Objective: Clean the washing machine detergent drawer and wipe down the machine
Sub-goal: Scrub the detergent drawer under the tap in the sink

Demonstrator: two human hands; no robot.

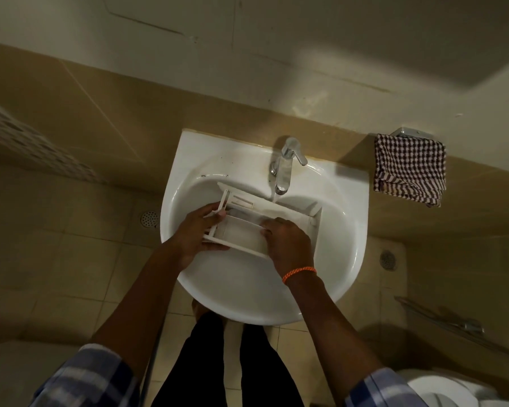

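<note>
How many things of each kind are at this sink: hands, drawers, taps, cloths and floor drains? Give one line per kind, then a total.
Hands: 2, left hand and right hand
Drawers: 1, drawer
Taps: 1, tap
Cloths: 1, cloth
Floor drains: 2, left drain and right drain
Total: 7

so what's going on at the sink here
A person is holding a white detergent drawer over the basin of a white sink, below the tap. The left hand grips the drawer's left end, and the right hand curls over its near wall with fingers reaching inside. A checked cloth hangs on the wall to the right, untouched.
</note>
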